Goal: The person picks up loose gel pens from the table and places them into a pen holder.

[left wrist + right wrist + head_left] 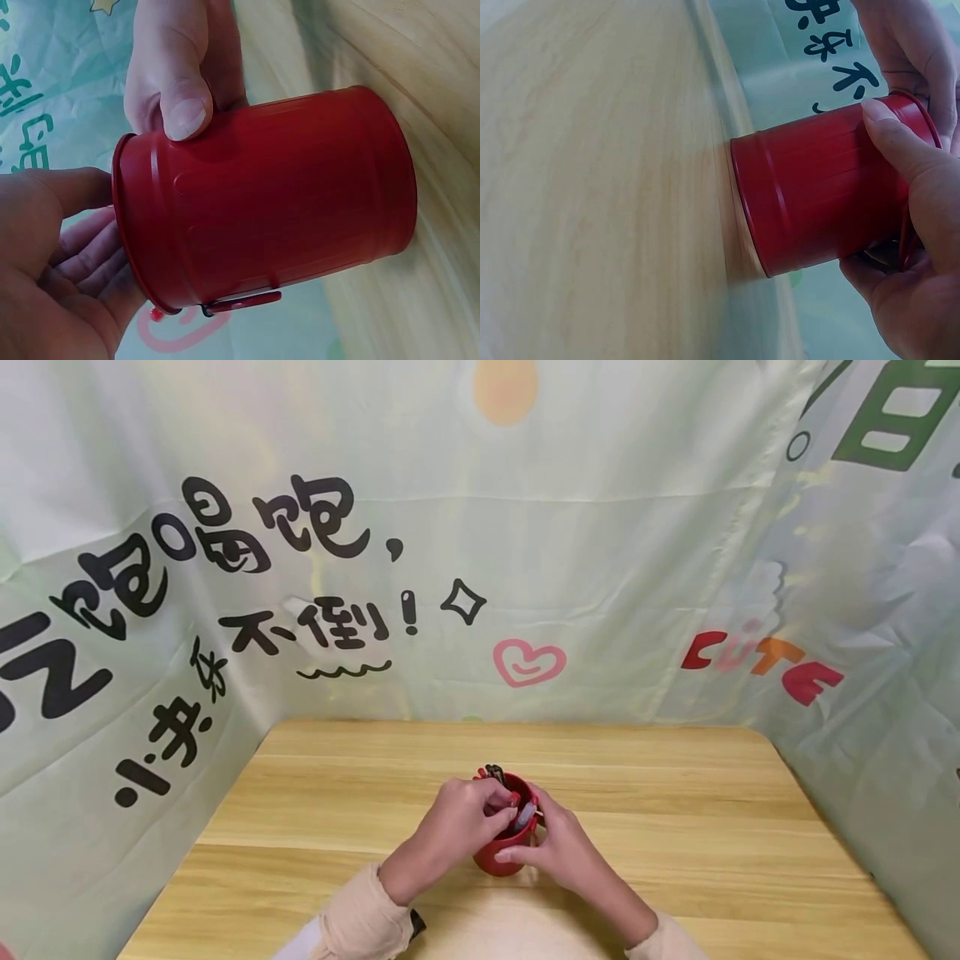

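Note:
A red metal bucket (501,862) with a rolled rim and a side handle stands on the table in the head view. My right hand (562,852) grips its side near the rim, thumb in front and fingers behind. At the bucket's mouth is my left hand (453,822), thumb and fingers bent over the contents beside a small red-tipped item (515,798). I cannot tell whether they pinch it. Also inside show a pale translucent item (527,814) and a black looped item (493,772). Both wrist views show the bucket's wall, which hides its contents.
The bucket stands on a light wooden table (337,777). Printed pale green cloth (600,568) hangs around the back and both sides. A small black object (417,924) shows beside the left sleeve (363,910).

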Demonstrator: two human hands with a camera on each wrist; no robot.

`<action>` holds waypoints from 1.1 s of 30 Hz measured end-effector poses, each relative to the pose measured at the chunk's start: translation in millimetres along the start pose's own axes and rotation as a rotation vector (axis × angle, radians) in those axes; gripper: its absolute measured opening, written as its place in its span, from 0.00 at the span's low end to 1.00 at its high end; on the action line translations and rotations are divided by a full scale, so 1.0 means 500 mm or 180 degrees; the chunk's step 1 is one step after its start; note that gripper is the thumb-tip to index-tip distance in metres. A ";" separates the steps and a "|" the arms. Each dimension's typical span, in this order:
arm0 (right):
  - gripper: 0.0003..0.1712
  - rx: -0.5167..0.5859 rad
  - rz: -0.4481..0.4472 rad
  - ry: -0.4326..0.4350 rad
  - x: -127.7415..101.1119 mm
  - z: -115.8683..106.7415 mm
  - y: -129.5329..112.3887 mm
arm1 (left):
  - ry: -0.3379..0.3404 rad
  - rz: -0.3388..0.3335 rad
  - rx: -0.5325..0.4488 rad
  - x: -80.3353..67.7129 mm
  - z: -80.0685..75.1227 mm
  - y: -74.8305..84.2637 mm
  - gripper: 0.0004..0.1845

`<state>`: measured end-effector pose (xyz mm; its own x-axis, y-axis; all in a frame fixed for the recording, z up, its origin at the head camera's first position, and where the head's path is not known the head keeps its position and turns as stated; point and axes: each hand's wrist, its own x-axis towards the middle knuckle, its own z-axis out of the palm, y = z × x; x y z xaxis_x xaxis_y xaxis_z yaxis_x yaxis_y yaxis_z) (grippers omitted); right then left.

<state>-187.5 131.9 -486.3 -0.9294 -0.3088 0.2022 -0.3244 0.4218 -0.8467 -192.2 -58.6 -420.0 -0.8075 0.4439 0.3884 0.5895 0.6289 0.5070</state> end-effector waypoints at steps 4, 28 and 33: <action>0.56 -0.0027 0.0024 0.0006 -0.002 0.001 -0.001 | -0.0029 0.0011 0.0244 0.001 0.002 0.005 0.07; 0.58 -0.0034 0.0100 -0.0019 0.004 0.003 -0.004 | 0.0834 0.0338 0.0757 -0.022 -0.030 -0.036 0.11; 0.60 -0.0141 0.0099 0.0002 0.002 -0.001 -0.005 | 0.0925 0.0315 0.0761 -0.030 -0.042 -0.064 0.12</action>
<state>-187.6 131.2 -483.7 -0.9392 -0.2944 0.1766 -0.3029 0.4683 -0.8300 -198.7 -98.7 -425.8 -0.6876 0.3319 0.6458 0.6155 0.7383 0.2759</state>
